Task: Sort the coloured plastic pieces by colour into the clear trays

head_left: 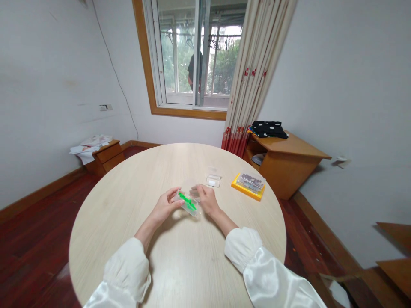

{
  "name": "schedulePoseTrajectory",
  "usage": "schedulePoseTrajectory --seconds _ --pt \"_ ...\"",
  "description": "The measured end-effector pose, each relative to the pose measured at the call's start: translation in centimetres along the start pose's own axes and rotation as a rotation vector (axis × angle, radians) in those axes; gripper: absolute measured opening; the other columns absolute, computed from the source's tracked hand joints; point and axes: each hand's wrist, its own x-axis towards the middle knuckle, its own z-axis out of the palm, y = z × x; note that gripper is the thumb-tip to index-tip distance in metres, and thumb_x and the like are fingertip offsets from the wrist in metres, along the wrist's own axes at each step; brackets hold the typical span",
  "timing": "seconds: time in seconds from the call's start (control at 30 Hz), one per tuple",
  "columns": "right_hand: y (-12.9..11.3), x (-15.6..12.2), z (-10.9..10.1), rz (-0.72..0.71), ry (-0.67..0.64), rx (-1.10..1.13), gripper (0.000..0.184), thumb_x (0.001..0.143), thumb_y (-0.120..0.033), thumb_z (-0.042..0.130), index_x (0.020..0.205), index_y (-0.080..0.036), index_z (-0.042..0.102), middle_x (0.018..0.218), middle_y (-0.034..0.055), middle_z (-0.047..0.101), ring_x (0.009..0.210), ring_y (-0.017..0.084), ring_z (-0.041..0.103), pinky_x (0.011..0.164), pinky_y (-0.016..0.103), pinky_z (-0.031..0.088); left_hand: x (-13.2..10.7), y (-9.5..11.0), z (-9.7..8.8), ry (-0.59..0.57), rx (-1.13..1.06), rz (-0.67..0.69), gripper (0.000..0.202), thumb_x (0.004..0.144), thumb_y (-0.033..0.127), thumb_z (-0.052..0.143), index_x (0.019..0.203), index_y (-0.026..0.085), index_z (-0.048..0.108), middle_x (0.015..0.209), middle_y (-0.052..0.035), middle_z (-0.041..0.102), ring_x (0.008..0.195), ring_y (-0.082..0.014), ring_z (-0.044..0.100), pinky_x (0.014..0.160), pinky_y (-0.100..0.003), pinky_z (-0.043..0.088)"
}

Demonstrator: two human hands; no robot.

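A clear plastic box (195, 211) with bright green pieces (187, 201) in it is held tilted above the round table (180, 269). My left hand (167, 202) grips its left end between thumb and fingers. At the box's far right side is my right hand (207, 198), with fingers bent and closed at what looks like its raised transparent lid. The lid's outline is faint, so the exact contact of the right fingertips is hard to see. Just beyond the right hand, a small clear case (212, 181) lies on the table, its lid up, with a white piece inside.
Toward the table's right edge, a clear container of dark pieces (252, 182) rests on a yellow tray (247, 192). A wooden cabinet (289, 149) with folded dark cloth (269, 129) stands behind it. Across the table are a window and a long curtain (253, 72).
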Motion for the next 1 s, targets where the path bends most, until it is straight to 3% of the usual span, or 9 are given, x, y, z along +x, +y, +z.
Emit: schedulePoseTrajectory --seconds 0.13,0.3,0.37,0.5,0.63,0.8,1.0 --pt "0.2 0.6 -0.5 0.065 -0.001 0.209 0.052 0.071 -0.066 0.055 0.076 -0.016 0.065 0.073 0.0074 0.07 0.068 0.019 0.067 0.065 0.032 0.055 -0.1 0.0 -0.1 -0.058 -0.033 -0.001 0.067 0.051 0.035 0.081 0.111 0.012 0.058 0.115 -0.0144 0.062 0.108 -0.027 0.056 0.096 -0.041 0.042" --pt "0.4 1.1 -0.4 0.222 0.106 0.457 0.053 0.061 -0.061 0.068 0.093 -0.02 0.058 0.068 0.0025 0.069 0.058 0.017 0.067 0.055 0.028 0.054 -0.2 0.0 -0.5 -0.096 -0.13 -0.006 0.07 0.052 0.036 0.082 0.112 0.012 0.056 0.117 -0.0156 0.06 0.11 -0.0266 0.055 0.099 -0.042 0.039" --pt "0.7 1.3 -0.4 0.302 0.138 0.521 0.051 0.062 -0.057 0.069 0.094 -0.02 0.056 0.066 0.0018 0.069 0.056 0.017 0.067 0.052 0.027 0.053 -0.1 -0.2 -0.6 -0.109 -0.167 -0.014 0.071 0.053 0.037 0.082 0.114 0.013 0.053 0.119 -0.0156 0.059 0.108 -0.026 0.056 0.098 -0.042 0.04" --pt "1.3 1.3 -0.6 0.48 0.105 0.543 0.036 0.075 -0.051 0.061 0.079 -0.016 0.059 0.061 0.0039 0.067 0.055 0.016 0.066 0.051 0.025 0.052 -0.1 -0.7 -0.9 -0.148 -0.175 0.009 0.069 0.053 0.034 0.083 0.112 0.016 0.053 0.122 -0.0147 0.056 0.107 -0.025 0.056 0.096 -0.041 0.041" --pt "1.5 1.3 -1.0 0.564 0.085 0.54 0.033 0.081 -0.045 0.056 0.069 -0.014 0.059 0.057 0.0045 0.065 0.052 0.015 0.065 0.05 0.023 0.05 -0.3 -0.7 -1.1 -0.229 -0.142 0.013 0.062 0.055 0.025 0.081 0.11 0.018 0.052 0.122 -0.0132 0.055 0.101 -0.0225 0.058 0.089 -0.037 0.046" --pt "1.7 1.4 -0.9 0.515 0.102 0.532 0.031 0.075 -0.045 0.063 0.068 -0.016 0.06 0.059 0.0045 0.066 0.055 0.015 0.065 0.053 0.025 0.051 -0.6 -0.1 -1.5 -0.292 -0.152 -0.044 0.065 0.057 0.018 0.079 0.114 0.022 0.047 0.121 -0.0104 0.053 0.088 -0.0187 0.063 0.082 -0.036 0.049" --pt "1.5 1.2 -0.3 0.223 0.139 0.379 0.026 0.061 -0.039 0.071 0.076 -0.018 0.066 0.08 0.0043 0.072 0.078 0.017 0.066 0.064 0.027 0.051 -0.3 0.6 -1.5 -0.204 -0.116 0.001 0.073 0.059 0.017 0.076 0.124 0.026 0.044 0.123 -0.0099 0.053 0.089 -0.0159 0.061 0.08 -0.031 0.049"
